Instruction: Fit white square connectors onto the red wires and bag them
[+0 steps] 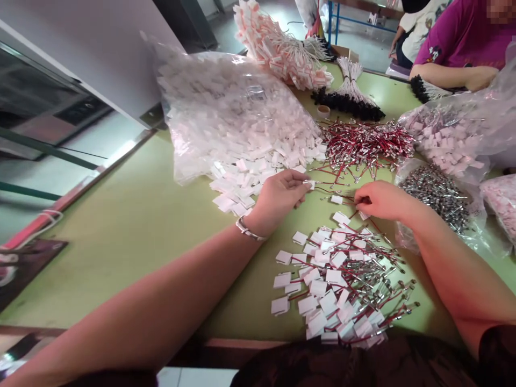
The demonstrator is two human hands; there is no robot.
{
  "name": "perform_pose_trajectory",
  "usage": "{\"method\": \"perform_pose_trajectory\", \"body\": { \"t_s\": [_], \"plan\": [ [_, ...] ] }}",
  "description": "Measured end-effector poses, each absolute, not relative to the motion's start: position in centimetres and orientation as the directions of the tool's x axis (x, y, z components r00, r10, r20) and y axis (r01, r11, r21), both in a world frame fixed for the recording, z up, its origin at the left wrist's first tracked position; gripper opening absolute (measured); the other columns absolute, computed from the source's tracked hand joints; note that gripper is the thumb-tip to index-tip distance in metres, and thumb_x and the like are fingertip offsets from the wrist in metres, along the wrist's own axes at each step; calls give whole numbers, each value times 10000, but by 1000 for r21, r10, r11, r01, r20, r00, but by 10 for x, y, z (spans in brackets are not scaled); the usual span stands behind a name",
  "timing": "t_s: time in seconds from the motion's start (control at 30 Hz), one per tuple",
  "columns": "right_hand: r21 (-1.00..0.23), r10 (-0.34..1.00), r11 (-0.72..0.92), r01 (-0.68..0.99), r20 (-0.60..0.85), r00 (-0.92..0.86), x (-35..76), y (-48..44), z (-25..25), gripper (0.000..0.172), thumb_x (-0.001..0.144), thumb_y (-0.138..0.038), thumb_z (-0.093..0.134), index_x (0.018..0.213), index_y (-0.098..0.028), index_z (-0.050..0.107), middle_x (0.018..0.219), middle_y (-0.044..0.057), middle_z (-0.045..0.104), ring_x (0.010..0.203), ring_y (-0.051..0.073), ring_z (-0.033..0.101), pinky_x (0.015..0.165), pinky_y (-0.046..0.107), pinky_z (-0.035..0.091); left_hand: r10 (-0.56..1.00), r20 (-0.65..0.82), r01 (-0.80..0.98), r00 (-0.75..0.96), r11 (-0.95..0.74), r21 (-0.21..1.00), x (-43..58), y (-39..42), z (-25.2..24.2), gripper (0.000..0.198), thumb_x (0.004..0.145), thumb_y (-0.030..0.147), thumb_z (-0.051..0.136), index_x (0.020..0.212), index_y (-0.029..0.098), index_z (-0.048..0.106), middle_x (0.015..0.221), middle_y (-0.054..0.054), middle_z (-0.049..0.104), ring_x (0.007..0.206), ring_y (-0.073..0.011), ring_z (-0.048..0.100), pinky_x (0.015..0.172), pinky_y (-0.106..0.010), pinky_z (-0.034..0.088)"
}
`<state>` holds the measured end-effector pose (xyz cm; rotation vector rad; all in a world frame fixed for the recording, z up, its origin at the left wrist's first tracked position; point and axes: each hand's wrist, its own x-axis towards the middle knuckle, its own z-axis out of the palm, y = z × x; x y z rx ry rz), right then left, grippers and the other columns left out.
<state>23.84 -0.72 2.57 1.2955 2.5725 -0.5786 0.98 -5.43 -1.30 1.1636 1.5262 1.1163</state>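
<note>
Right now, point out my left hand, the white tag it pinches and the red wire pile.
left hand (278, 196), head view, back of hand
white tag (310, 184), head view, exposed end
red wire pile (363, 142), head view, middle of heap

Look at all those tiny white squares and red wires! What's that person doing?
The person's left hand pinches a small white plastic tag; the right hand is curled on a thin red wire on the green table. A pile of red wires with white tags lies nearer them, and a clear plastic bag of loose white tags sits behind.
</note>
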Motion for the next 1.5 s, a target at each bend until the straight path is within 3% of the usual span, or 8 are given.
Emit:
{"method": "perform_pose_trajectory", "body": {
  "t_s": [0.13,0.23,0.37,0.5,0.67,0.97,1.33,1.5],
  "plan": [
    [-236,705,575,783,-342,-621,239,-9,36,171,770,-205,536,802,-201,704,824,50,694,662,155,527,570,296,335,983,-49,423,-176,121,898,9,-54,-15,227,721,282,657,897,139,674,697,-3,636,592,-116,556,563,-220,430],
    [-317,688,555,769,-344,-639,243,-14,47,149,764,-196,531,764,-191,680,764,35,681,632,141,526,573,290,343,992,19,591,-127,60,805,5,-53,-23,252,756,293,616,939,135,689,707,-21,635,658,-162,589,629,-267,474],
    [-458,746,470,755,-251,-617,253,-12,58,143,780,-276,545,759,-192,659,704,8,661,627,134,541,598,281,365,937,350,775,24,-238,586,2,-54,-28,316,786,255,586,1063,133,678,991,-103,647,943,-243,605,857,-377,495],
    [-509,832,395,765,-156,-533,266,-2,61,148,761,-314,569,731,-189,642,664,-4,631,595,123,512,589,275,365,795,561,706,233,-535,464,18,-69,-16,241,871,272,553,1022,140,688,1076,-129,634,996,-235,591,891,-405,496],
    [-507,898,343,790,-69,-434,277,5,62,169,760,-337,577,700,-190,636,631,-3,612,564,121,483,554,284,343,745,408,593,527,-667,452,50,-91,-5,352,841,416,623,1010,113,682,976,-143,669,986,-277,587,881,-465,495],
    [-446,874,376,812,-121,-471,278,2,64,167,780,-323,554,700,-198,631,637,-1,623,547,119,475,551,288,344,740,232,554,632,-640,532,53,-105,-8,192,881,297,588,855,175,735,725,-62,610,728,-184,564,683,-331,482],
    [-493,893,295,819,-162,-419,274,6,49,162,803,-309,526,726,-202,620,666,0,682,481,107,468,501,279,323,820,173,489,545,-479,729,52,-105,-11,165,836,284,624,806,186,753,727,-47,657,716,-151,602,679,-282,496],
    [-543,886,277,792,-175,-430,262,0,52,135,842,-260,482,762,-197,570,650,12,685,484,108,494,537,279,350,907,73,464,414,-280,841,45,-89,-18,208,822,291,592,687,178,701,703,-23,676,659,-126,609,634,-245,488]
  ]
}}
